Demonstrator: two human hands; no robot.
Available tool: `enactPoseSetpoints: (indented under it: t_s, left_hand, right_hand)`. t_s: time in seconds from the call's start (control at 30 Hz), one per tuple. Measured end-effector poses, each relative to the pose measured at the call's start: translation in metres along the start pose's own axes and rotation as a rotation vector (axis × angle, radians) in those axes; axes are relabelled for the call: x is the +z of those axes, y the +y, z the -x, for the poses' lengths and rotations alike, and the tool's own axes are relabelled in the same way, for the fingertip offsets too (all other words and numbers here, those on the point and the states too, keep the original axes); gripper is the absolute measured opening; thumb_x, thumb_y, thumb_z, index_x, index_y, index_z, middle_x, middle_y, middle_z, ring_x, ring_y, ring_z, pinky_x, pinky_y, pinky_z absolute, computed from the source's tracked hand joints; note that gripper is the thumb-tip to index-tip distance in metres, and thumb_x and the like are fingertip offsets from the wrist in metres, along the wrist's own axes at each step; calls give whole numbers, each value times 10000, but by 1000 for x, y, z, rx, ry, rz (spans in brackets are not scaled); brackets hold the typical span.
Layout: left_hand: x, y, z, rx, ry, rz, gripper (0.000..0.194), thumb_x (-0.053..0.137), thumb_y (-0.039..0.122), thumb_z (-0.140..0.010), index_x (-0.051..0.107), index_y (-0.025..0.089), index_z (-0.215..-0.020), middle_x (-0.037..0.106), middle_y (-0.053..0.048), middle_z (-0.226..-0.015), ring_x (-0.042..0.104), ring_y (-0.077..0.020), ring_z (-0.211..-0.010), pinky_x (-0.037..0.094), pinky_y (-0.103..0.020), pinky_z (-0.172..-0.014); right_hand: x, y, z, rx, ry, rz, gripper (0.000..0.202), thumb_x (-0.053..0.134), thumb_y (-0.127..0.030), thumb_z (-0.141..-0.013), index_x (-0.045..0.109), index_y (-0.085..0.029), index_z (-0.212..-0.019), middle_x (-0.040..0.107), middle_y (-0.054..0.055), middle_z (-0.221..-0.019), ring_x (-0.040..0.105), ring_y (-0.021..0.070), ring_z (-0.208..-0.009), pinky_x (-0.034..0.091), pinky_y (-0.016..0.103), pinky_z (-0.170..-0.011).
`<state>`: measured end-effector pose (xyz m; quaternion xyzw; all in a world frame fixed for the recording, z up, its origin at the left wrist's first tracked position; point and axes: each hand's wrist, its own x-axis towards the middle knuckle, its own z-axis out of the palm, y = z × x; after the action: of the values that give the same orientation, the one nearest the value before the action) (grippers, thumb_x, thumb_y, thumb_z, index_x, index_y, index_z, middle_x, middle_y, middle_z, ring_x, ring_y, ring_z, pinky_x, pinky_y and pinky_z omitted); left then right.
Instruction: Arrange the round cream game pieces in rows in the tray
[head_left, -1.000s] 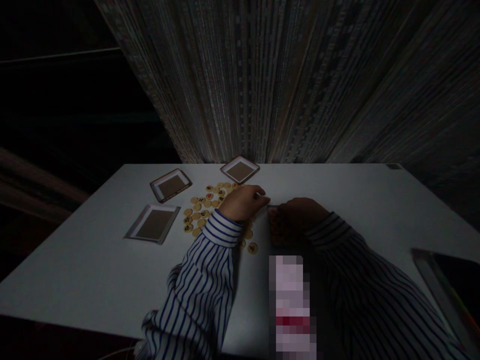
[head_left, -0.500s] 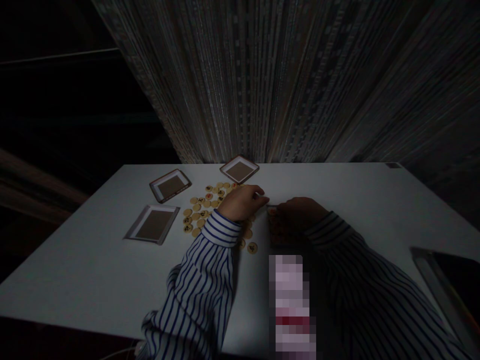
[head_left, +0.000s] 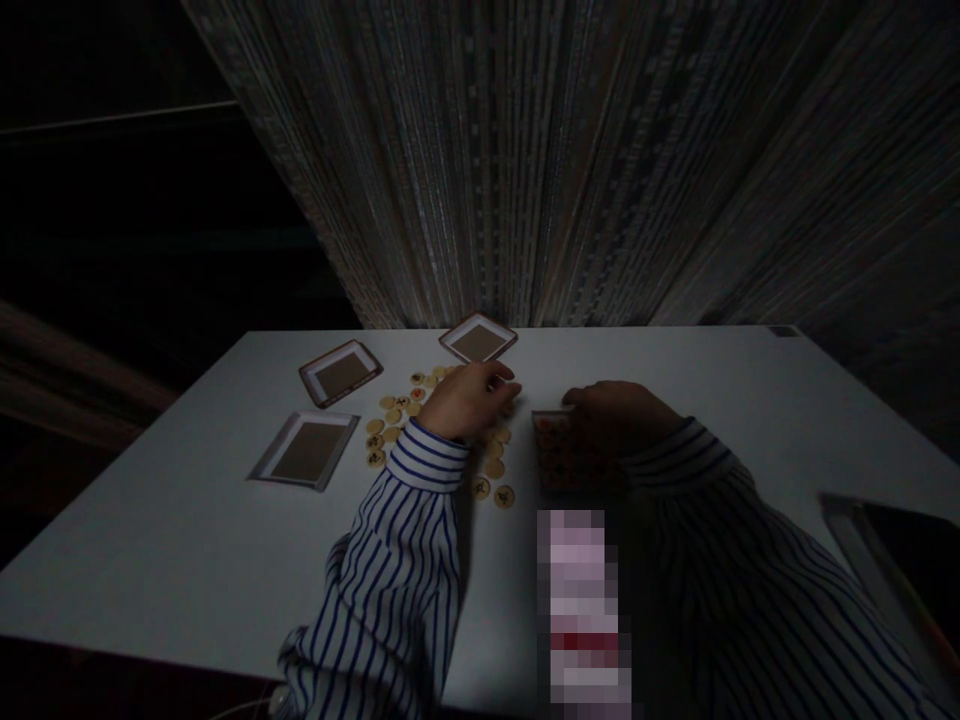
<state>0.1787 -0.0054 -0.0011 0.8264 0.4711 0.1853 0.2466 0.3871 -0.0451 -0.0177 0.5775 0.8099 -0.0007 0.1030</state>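
Observation:
My left hand [head_left: 466,402] hovers over the right side of a spread of round wooden Chinese chess pieces [head_left: 394,416]. Its fingers are bent, with a gap between thumb and forefinger and nothing visible in them. My right hand [head_left: 628,415] reaches over a shallow box [head_left: 541,482] holding rows of dark reddish pieces [head_left: 559,455]. The right fingers are drawn together near the box's far edge; whatever they hold is too dark to make out. Two loose pieces, one of them a chess piece [head_left: 504,496], lie left of the box.
At the left lie a pale tray [head_left: 259,468] and a brown-rimmed tray [head_left: 302,385]; another tray [head_left: 448,328] is at the back. A dark object [head_left: 900,545] sits at the right edge of the white table [head_left: 150,520]. A strand curtain [head_left: 510,160] hangs behind.
My left hand has drawn back left from the box, over the loose pieces. My right hand has shifted slightly right, uncovering more of the box's far left corner.

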Motion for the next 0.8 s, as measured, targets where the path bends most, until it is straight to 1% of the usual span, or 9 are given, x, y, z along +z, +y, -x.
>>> enactPoseSetpoints:
  t_s: [0.1,0.23,0.37,0.47,0.6,0.8]
  left_hand:
    - [-7,-6,0,7,83,21,262,501,342,-805,653,176,-938,691,-33,-855,618,-170,-801,462,-256,-712]
    - [-17,-12,2,-11,180,64,246,503,304,-794,660,153,-908,692,-42,-853,619,-169,-790,464,-261,-734]
    - [-24,-21,2,-16,223,142,254,509,311,-781,654,146,-909,691,-45,-858,619,-168,-791,469,-264,-734]
    - [-26,-28,1,-15,251,162,257,526,323,-765,653,149,-905,690,-44,-847,618,-170,-783,471,-272,-737]
    - [-28,-31,2,-16,252,153,268,524,330,-765,648,148,-918,687,-46,-848,616,-171,-777,471,-275,-730]
    - [-30,-28,5,-28,191,115,272,505,324,-784,645,155,-944,684,-48,-862,614,-176,-792,471,-279,-727]
  right_hand:
    - [-8,6,5,41,83,-8,310,350,-277,-851,577,-188,-1041,672,94,-934,614,220,-847,400,296,-630]
    - [-13,10,12,64,149,18,279,364,-283,-843,595,-188,-969,676,74,-872,608,201,-795,379,279,-598]
    - [-19,8,17,87,207,15,292,370,-296,-845,601,-191,-991,680,70,-878,607,196,-790,383,280,-602]
    - [-24,5,19,107,223,-17,299,391,-294,-838,599,-196,-1030,682,69,-906,612,197,-814,399,282,-628]
    - [-28,3,20,101,228,-36,303,396,-297,-838,598,-196,-1041,683,70,-917,619,199,-821,416,287,-646]
    - [-36,3,14,97,256,-59,312,401,-304,-836,601,-200,-1051,683,72,-945,618,203,-854,433,300,-692]
